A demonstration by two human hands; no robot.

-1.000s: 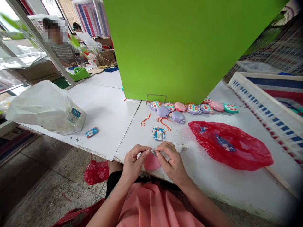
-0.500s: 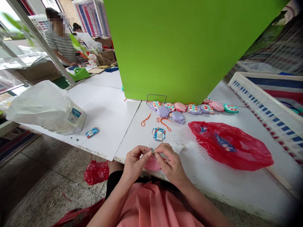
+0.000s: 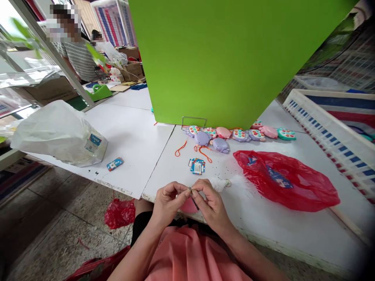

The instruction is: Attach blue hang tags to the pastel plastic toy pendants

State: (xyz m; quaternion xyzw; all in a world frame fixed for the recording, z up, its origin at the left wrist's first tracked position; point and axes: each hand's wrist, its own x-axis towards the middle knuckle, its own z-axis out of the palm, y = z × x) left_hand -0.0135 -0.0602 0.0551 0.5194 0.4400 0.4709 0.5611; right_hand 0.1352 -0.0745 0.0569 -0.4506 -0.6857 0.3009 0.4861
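Observation:
My left hand (image 3: 170, 201) and my right hand (image 3: 210, 199) meet fingertip to fingertip near the table's front edge. Both are closed in a pinch on a small, thin, dark piece (image 3: 192, 191), too small to name. A pink toy (image 3: 187, 205) shows just below the fingers, partly covered by them. Beyond the hands lies a blue and white printed card (image 3: 197, 166). A fluffy white tassel (image 3: 218, 184) with a ring is right beside my right hand.
Several purple, pink and green toys (image 3: 219, 144) line the foot of a green panel (image 3: 216, 62), near orange cords (image 3: 181, 148). At right are a red plastic bag (image 3: 310, 183) and a white crate (image 3: 331, 128). A white bag (image 3: 55, 132) stands left. A person (image 3: 79, 58) stands behind.
My fingertips have shifted slightly, and a dark strip now shows below my right fingers. The standing person at the back left has straightened a little. The toys and bags stay in place.

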